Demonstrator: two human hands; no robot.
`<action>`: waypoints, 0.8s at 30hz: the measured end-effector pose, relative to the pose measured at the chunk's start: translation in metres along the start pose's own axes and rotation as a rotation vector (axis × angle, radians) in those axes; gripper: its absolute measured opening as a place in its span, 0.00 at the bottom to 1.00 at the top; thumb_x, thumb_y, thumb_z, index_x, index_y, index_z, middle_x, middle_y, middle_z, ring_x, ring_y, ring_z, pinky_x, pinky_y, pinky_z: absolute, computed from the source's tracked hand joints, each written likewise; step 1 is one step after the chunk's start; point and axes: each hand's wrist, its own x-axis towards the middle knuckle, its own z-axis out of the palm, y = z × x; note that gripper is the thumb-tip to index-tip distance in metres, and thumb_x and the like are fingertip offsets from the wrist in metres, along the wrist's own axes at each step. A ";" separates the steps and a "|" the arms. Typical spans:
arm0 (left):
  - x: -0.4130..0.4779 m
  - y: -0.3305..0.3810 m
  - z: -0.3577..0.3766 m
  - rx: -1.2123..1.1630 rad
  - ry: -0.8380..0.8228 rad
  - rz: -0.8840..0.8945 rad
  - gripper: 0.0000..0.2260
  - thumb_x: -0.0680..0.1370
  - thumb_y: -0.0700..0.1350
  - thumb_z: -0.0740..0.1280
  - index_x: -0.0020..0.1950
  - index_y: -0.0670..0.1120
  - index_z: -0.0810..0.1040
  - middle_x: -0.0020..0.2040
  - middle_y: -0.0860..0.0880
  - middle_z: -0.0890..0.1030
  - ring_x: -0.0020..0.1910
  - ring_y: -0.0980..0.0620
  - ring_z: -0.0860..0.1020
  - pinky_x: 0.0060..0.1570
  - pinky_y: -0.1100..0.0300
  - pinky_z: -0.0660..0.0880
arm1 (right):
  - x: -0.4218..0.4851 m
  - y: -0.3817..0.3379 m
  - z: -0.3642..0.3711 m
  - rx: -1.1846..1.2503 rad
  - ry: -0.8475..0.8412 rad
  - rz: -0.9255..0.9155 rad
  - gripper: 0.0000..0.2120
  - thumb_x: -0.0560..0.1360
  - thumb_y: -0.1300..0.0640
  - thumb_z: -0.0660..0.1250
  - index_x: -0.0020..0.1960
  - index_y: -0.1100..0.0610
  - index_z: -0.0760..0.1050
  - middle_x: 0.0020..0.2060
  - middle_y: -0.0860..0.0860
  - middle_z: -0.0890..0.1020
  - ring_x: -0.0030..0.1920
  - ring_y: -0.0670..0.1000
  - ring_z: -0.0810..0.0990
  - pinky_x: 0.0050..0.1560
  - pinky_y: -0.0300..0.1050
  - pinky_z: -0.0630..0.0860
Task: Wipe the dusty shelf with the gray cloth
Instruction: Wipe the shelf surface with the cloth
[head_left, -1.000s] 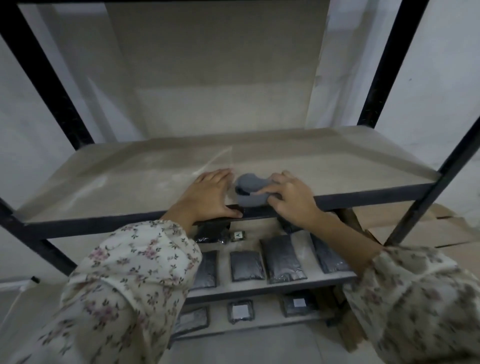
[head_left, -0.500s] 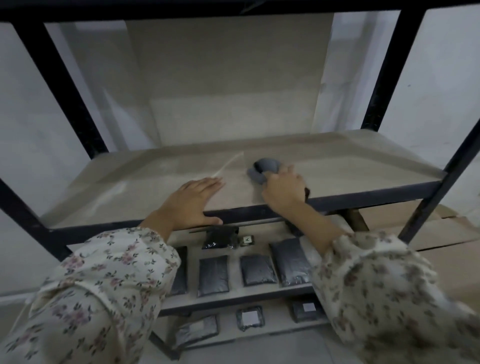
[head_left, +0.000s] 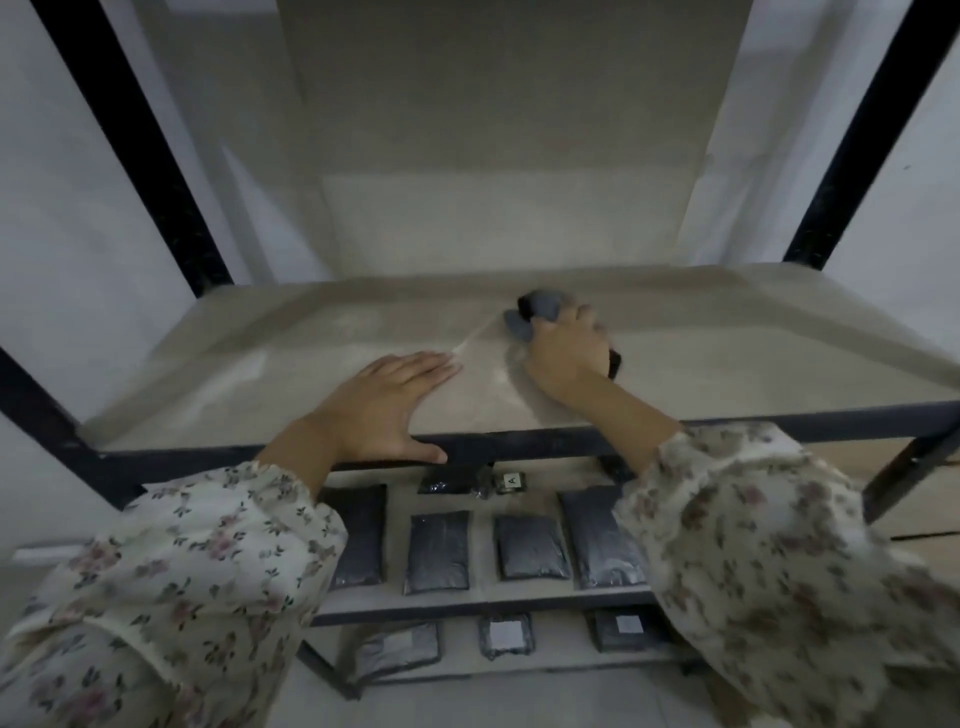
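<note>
The gray cloth (head_left: 537, 314) sits bunched on the dusty shelf (head_left: 727, 358), toward the back edge and a little right of the middle, with the right hand (head_left: 563, 356) closed over it so that only its far end pokes out past the fingertips; a dark bit also shows at the hand's right side, which may be more of the cloth. The left hand (head_left: 387, 405) lies flat and empty with fingers spread, palm on the board near the front edge and thumb hooked over the black front rail (head_left: 519, 441). A pale streak of dust (head_left: 467, 345) runs between the two hands, and more haze lies toward the left side of the board, so by my reading most of the surface is not yet wiped. The risk from here is mostly of poor cleaning: a cloth wadded this tight touches the board over a small patch, so strokes could leave stripes or just push dust toward the back corners, where the reach is longest. A sweep toward the front edge could also send dust down onto the dark packets (head_left: 436, 551) on the lower shelf (head_left: 483, 597). Leaning harder on the braced hand may rock the frame.
</note>
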 end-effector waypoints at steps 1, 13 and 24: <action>0.000 -0.001 -0.001 0.000 -0.006 0.006 0.51 0.60 0.78 0.51 0.77 0.55 0.44 0.78 0.55 0.48 0.77 0.55 0.48 0.72 0.59 0.43 | -0.004 -0.007 0.003 0.039 0.007 -0.072 0.21 0.77 0.53 0.55 0.69 0.56 0.66 0.70 0.62 0.62 0.68 0.63 0.60 0.65 0.59 0.64; 0.000 0.003 -0.001 -0.022 -0.017 -0.075 0.49 0.63 0.76 0.56 0.77 0.56 0.42 0.77 0.58 0.45 0.75 0.60 0.44 0.73 0.59 0.41 | 0.086 0.011 0.007 0.374 -0.058 -0.185 0.25 0.75 0.36 0.49 0.63 0.49 0.69 0.64 0.58 0.72 0.61 0.62 0.72 0.59 0.54 0.73; -0.001 0.002 -0.003 -0.029 -0.046 -0.096 0.48 0.63 0.76 0.57 0.75 0.59 0.41 0.74 0.62 0.41 0.73 0.65 0.41 0.73 0.60 0.39 | 0.121 0.007 0.004 0.445 -0.088 -0.251 0.24 0.74 0.48 0.54 0.66 0.56 0.69 0.59 0.57 0.73 0.51 0.59 0.76 0.46 0.44 0.75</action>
